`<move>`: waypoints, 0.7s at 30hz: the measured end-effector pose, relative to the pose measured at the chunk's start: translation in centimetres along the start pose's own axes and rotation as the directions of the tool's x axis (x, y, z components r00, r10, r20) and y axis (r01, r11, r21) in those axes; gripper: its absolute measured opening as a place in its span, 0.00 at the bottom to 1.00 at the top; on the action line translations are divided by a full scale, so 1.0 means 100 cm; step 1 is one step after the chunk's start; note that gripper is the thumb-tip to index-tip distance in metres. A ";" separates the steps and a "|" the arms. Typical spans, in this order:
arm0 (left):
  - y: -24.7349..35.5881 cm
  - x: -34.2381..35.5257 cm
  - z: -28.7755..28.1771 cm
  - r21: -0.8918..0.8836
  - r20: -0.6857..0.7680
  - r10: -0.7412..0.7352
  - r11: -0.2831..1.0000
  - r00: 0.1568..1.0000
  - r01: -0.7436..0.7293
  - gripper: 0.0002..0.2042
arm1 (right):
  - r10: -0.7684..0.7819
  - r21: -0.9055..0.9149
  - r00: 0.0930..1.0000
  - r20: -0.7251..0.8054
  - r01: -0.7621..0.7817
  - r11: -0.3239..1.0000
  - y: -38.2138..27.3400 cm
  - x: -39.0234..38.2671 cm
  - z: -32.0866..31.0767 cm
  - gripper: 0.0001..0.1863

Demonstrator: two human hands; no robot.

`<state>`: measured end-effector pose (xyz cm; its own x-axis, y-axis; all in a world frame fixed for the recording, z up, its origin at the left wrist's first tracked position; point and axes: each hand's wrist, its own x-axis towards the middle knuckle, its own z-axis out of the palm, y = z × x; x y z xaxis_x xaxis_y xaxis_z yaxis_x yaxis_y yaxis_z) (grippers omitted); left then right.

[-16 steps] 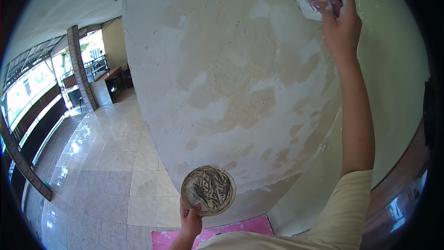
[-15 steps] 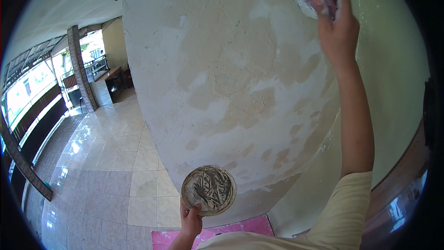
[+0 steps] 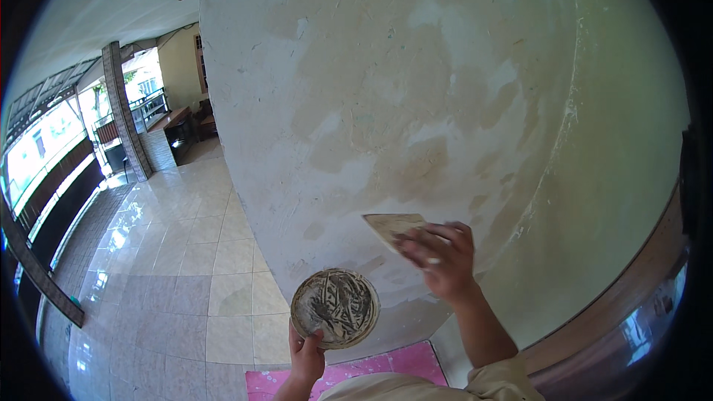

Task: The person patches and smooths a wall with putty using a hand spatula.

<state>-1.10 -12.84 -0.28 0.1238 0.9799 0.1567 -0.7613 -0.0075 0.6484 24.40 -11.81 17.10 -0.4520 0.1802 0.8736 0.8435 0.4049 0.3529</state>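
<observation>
A round, shallow dish [image 3: 338,308] smeared with dark and pale paste is gripped at its lower left rim by my left hand [image 3: 306,356], thumb over the edge. My right hand [image 3: 449,263] holds a putty knife [image 3: 390,229] with a flat, pale, wide blade, its fingers closed round it. The blade points up and left, above and to the right of the dish. Behind it stands a wall [image 3: 334,89] with damp-looking brownish patches and whitish areas. Whether the blade touches the wall I cannot tell.
A pink sheet [image 3: 371,367] lies at the wall's foot. Shiny floor tiles [image 3: 186,289] stretch away on the left, towards a pillar [image 3: 125,115] and a wooden counter [image 3: 171,119]. A greenish wall [image 3: 624,141] meets the patched one on the right.
My right hand has come down from the upper right of the wall with the putty knife, to just above and right of the dish. The left hand and dish have hardly moved.
</observation>
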 end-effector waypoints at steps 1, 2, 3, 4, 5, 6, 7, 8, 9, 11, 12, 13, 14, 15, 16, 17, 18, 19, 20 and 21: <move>0.000 -0.002 0.001 0.016 -0.015 0.003 1.000 1.000 -0.002 0.29 | 0.102 0.127 0.995 -0.014 -0.099 0.987 0.001 -0.015 -0.008 0.11; 0.001 -0.003 0.003 0.033 -0.031 0.006 0.999 0.999 -0.005 0.29 | 0.280 0.299 0.954 -0.107 -0.238 0.924 -0.005 -0.026 -0.008 0.08; 0.003 -0.002 0.003 0.040 -0.038 0.000 0.999 0.999 0.002 0.29 | 0.461 0.473 0.872 -0.166 -0.340 0.813 -0.009 -0.034 -0.007 0.06; 0.002 -0.001 0.002 0.046 -0.012 0.035 0.998 0.999 -0.035 0.29 | 0.473 0.471 0.867 -0.161 -0.353 0.808 -0.010 -0.041 -0.010 0.06; 0.001 0.001 0.000 0.051 0.014 0.070 0.996 0.997 -0.071 0.29 | 0.559 0.500 0.823 -0.104 -0.442 0.745 -0.009 -0.047 -0.012 0.07; -0.002 0.003 -0.004 0.068 0.022 0.084 0.994 0.996 -0.085 0.28 | 0.637 0.522 0.770 -0.044 -0.526 0.671 -0.010 -0.053 -0.014 0.09; -0.003 0.003 -0.004 0.075 0.022 0.069 0.995 0.997 -0.070 0.28 | 0.648 0.516 0.761 -0.041 -0.539 0.665 -0.012 -0.059 -0.014 0.09; -0.003 0.006 -0.003 0.072 0.053 0.106 0.991 0.993 -0.110 0.28 | 0.728 0.672 0.685 -0.009 -0.535 0.512 -0.014 -0.064 -0.011 0.11; -0.004 0.008 -0.003 0.067 0.084 0.142 0.987 0.986 -0.148 0.28 | 0.794 0.799 0.607 0.040 -0.497 0.340 -0.017 -0.069 -0.008 0.13; -0.004 0.009 -0.002 0.067 0.104 0.137 0.987 0.985 -0.144 0.28 | 0.816 0.850 0.575 0.067 -0.461 0.255 -0.023 -0.079 -0.004 0.14; -0.006 0.011 -0.002 0.073 0.116 0.174 0.980 0.978 -0.183 0.27 | 0.848 0.872 0.517 0.111 -0.460 0.166 -0.029 -0.083 -0.003 0.14; -0.006 0.012 -0.003 0.080 0.129 0.215 0.971 0.968 -0.226 0.27 | 0.873 0.891 0.461 0.159 -0.448 0.074 -0.033 -0.085 -0.001 0.14; -0.008 0.014 -0.005 0.082 0.131 0.211 0.971 0.969 -0.223 0.27 | 0.876 0.891 0.457 0.157 -0.448 0.074 -0.036 -0.087 0.000 0.14; -0.009 0.015 -0.009 0.104 0.136 0.221 0.966 0.966 -0.236 0.27 | 0.867 0.897 0.460 0.192 -0.441 0.035 -0.040 -0.089 0.000 0.14; -0.010 0.014 -0.012 0.126 0.139 0.235 0.959 0.962 -0.252 0.27 | 0.855 0.901 0.465 0.229 -0.433 -0.006 -0.043 -0.091 0.000 0.13; -0.011 0.014 -0.013 0.129 0.138 0.233 0.959 0.963 -0.251 0.27 | 0.856 0.901 0.462 0.231 -0.433 -0.009 -0.046 -0.095 0.001 0.13; -0.011 0.015 -0.013 0.112 0.142 0.240 0.960 0.960 -0.256 0.27 | 0.853 0.914 0.467 0.232 -0.406 -0.026 -0.047 -0.098 0.002 0.13; -0.012 0.015 -0.013 0.095 0.146 0.244 0.961 0.959 -0.259 0.26 | 0.851 0.924 0.471 0.234 -0.379 -0.044 -0.050 -0.102 0.001 0.13; -0.012 0.015 -0.013 0.099 0.143 0.240 0.962 0.960 -0.256 0.26 | 0.852 0.924 0.467 0.237 -0.380 -0.049 -0.052 -0.104 0.001 0.13; -0.013 0.015 -0.013 0.107 0.159 0.244 0.959 0.957 -0.263 0.27 | 0.848 0.928 0.476 0.235 -0.369 -0.051 -0.054 -0.105 0.000 0.13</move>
<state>-0.76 -11.05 -1.89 0.0338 0.9038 0.4267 -0.6943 -0.2859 0.6605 24.65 -15.87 6.00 0.4317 0.6398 0.6358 -0.1456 0.7451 -0.6508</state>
